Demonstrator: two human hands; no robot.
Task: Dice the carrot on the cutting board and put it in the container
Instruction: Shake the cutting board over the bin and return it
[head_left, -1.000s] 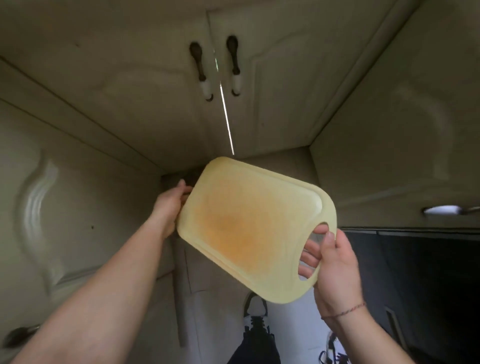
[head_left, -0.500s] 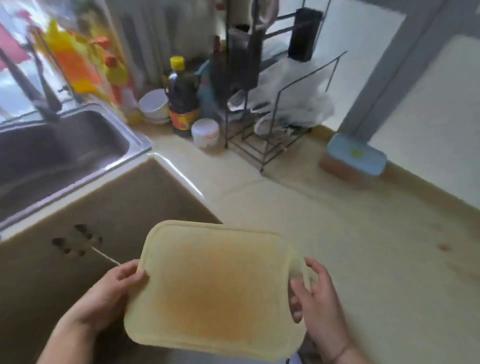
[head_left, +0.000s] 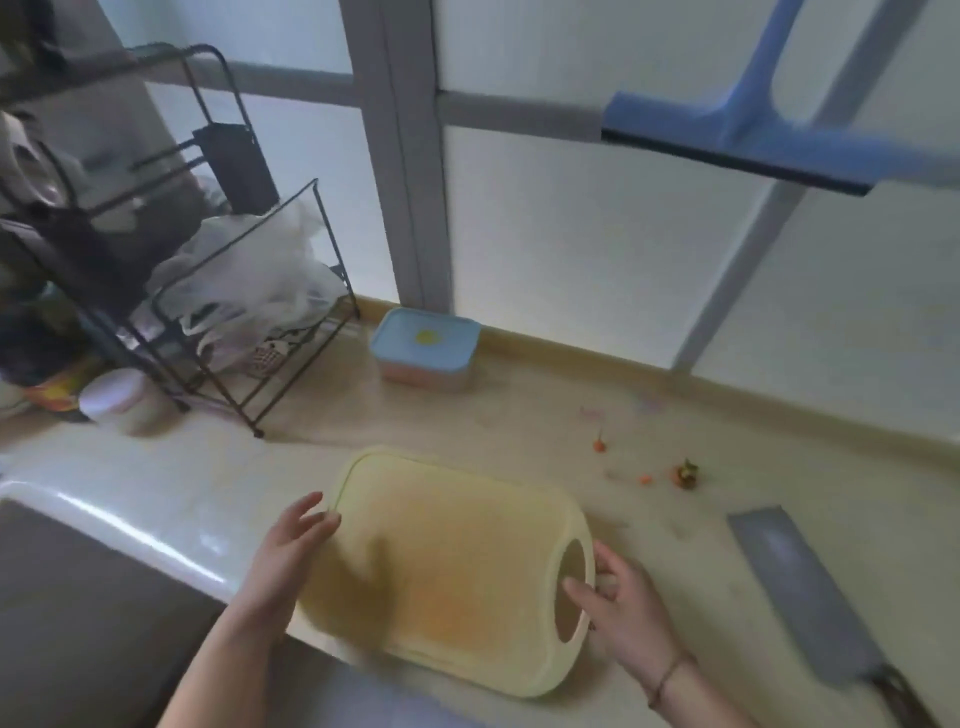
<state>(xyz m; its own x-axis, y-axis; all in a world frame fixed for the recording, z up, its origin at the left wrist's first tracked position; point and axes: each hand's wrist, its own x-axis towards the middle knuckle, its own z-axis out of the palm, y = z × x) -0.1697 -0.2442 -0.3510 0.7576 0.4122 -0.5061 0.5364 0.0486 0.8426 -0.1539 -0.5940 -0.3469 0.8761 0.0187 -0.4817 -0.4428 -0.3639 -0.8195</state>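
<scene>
A pale yellow cutting board (head_left: 447, 566) with an orange stain lies bare on the beige counter (head_left: 519, 426), its near side over the front edge. My left hand (head_left: 291, 551) touches the board's left edge with straight fingers. At the handle-hole end, my right hand (head_left: 618, 608) has its fingers spread and loose against the rim. A container with a blue lid (head_left: 423, 345) stands shut by the back wall. A cleaver (head_left: 810, 597) lies on the counter to the right. Small carrot scraps (head_left: 685, 473) sit behind the board. No whole carrot is in view.
A black wire rack (head_left: 249, 322) with plastic bags stands at the back left, with a white jar (head_left: 119, 397) in front of it. A blue squeegee (head_left: 753, 140) hangs on the window at the upper right. The counter's white front edge (head_left: 130, 530) runs at the left.
The view swung up from the cabinets to the counter. The board, carried in both hands, has come down onto the counter, and both hands have loosened their grip on it.
</scene>
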